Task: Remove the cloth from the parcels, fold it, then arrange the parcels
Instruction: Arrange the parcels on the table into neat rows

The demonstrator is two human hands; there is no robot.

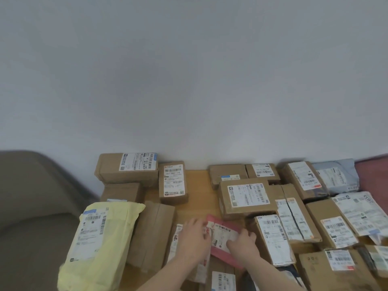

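Several parcels lie on a wooden table [201, 185]. A flat pink parcel [225, 240] with a white label sits low in the middle. My left hand [194, 238] grips its left edge and my right hand [242, 241] grips its right side. A bulky yellow bag parcel [100, 242] lies at the left. Brown cardboard boxes [245, 199] with shipping labels fill the right side and the back. No cloth shows in this view.
A grey chair or sofa [35, 196] stands at the left edge. A white wall rises behind the table. A grey mailer bag [338, 177] lies at the back right, and something reddish [375, 177] shows at the far right edge.
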